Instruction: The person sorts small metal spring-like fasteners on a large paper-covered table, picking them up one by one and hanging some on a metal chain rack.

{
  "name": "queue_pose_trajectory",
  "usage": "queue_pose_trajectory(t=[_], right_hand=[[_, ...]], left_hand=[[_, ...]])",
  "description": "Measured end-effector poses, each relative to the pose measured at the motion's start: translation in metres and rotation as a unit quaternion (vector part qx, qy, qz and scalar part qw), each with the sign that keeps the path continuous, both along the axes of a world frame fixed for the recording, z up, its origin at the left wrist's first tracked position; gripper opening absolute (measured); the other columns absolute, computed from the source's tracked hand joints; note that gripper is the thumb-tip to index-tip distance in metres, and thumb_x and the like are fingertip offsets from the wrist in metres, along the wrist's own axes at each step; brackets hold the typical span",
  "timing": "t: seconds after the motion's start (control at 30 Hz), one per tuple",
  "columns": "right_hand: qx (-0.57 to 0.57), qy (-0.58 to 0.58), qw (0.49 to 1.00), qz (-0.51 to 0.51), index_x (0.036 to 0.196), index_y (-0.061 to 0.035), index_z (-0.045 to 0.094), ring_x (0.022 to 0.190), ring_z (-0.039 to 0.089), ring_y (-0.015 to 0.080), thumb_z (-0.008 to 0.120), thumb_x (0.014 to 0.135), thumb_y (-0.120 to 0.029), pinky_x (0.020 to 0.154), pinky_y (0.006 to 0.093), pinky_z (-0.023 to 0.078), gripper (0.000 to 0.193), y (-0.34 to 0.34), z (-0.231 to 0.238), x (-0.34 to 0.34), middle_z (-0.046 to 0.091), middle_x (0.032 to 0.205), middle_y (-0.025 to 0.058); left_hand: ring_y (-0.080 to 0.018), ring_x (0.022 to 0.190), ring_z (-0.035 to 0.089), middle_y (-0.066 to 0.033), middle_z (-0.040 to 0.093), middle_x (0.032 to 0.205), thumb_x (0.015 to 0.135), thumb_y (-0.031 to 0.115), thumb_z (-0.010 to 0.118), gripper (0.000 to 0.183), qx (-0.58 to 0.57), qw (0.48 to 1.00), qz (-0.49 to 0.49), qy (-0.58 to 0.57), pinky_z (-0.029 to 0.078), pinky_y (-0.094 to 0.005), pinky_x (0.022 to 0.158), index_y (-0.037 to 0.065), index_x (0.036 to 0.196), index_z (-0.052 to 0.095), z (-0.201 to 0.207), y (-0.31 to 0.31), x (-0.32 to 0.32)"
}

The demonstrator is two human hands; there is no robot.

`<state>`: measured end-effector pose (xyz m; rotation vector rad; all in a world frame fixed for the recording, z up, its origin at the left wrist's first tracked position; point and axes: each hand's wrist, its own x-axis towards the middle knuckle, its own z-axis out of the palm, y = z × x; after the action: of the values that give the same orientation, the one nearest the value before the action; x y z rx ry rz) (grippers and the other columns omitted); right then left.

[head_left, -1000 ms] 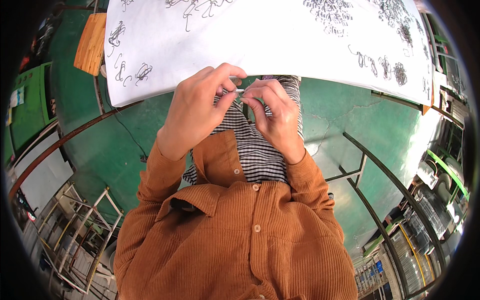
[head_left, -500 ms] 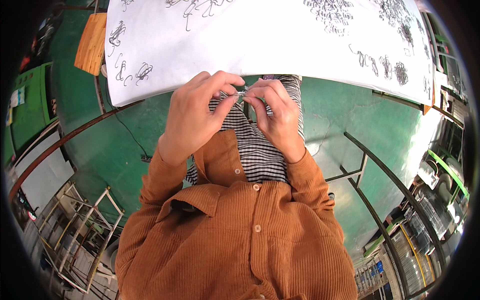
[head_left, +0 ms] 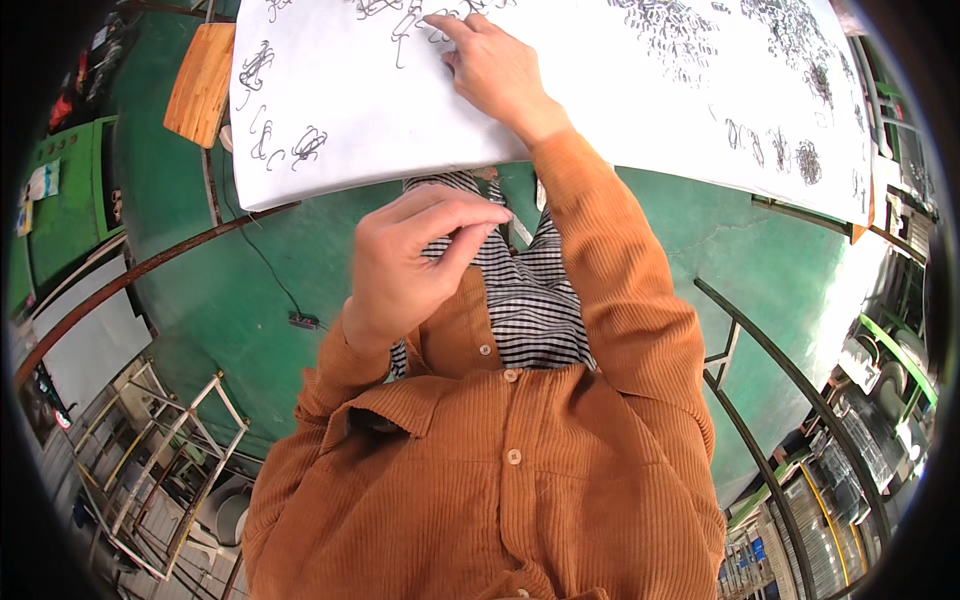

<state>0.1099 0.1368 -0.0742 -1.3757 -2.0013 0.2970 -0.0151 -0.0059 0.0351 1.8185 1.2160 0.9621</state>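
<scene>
My right hand (head_left: 495,75) reaches out over the white-covered table (head_left: 600,110). Its index finger is stretched out at a loose group of thin, dark, curved wire-like pieces (head_left: 404,40), with the thumb apart from it. Nothing shows between those fingers. Nearer to me, my left hand (head_left: 415,255) hangs in front of the table edge, above my lap. Its thumb and index finger are pinched together at the tips; whatever they hold, if anything, is too small to make out.
More dark curved pieces lie in clusters at the table's left (head_left: 308,145) and right (head_left: 805,160). A wooden stool (head_left: 200,85) stands at the left. Metal rails (head_left: 770,350) cross the green floor at the right, and a metal frame (head_left: 185,450) stands lower left.
My right hand has parted from the left and moved forward onto the table, to the curved pieces. The left hand has come slightly down, still pinched.
</scene>
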Motion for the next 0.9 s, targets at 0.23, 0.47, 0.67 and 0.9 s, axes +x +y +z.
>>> queue_pose_trajectory(t=[0.23,0.47,0.67,0.9], right_hand=[[-0.069,-0.102,0.992,-0.015,0.092,-0.0161,0.076,0.073,0.066,0.0272,0.066,0.083,-0.012,0.066,0.0368,0.052,0.014,-0.025,0.020,0.068,0.065,0.080,0.0083],[-0.041,0.055,0.998,-0.001,0.085,-0.0063,0.070,0.077,0.064,0.0346,0.067,0.081,-0.009,0.071,0.0415,0.051,0.006,-0.023,0.022,0.085,0.064,0.083,0.0125],[-0.077,-0.111,0.990,0.035,0.089,-0.0036,0.060,0.082,0.066,0.0352,0.055,0.086,-0.010,0.075,0.0419,0.054,0.008,0.031,-0.019,0.047,0.064,0.091,0.0189],[0.015,-0.022,0.999,0.023,0.087,0.0009,0.057,0.076,0.065,0.0367,0.051,0.085,-0.005,0.067,0.0443,0.054,0.009,-0.009,-0.016,0.063,0.064,0.086,0.0211]], left_hand=[[-0.0171,0.079,0.069,-0.0093,0.072,0.086,0.078,-0.011,0.069,0.016,-0.011,1.000,-0.019,-0.020,0.055,-0.0272,0.070,0.001,0.088,0.073,0.001,0.001,0.000],[-0.0179,0.080,0.069,-0.0094,0.072,0.086,0.077,-0.010,0.070,0.016,-0.010,0.998,-0.059,-0.013,0.055,-0.0276,0.071,0.001,0.088,0.073,-0.008,0.006,0.001],[-0.0188,0.076,0.068,-0.0079,0.071,0.084,0.078,-0.009,0.070,0.016,0.006,0.999,-0.047,-0.021,0.054,-0.0281,0.066,0.003,0.089,0.073,-0.013,0.008,0.008],[-0.0136,0.077,0.067,-0.0084,0.071,0.086,0.081,-0.010,0.069,0.015,-0.012,0.999,-0.027,-0.014,0.053,-0.0249,0.067,0.000,0.092,0.072,-0.019,0.003,0.016]])
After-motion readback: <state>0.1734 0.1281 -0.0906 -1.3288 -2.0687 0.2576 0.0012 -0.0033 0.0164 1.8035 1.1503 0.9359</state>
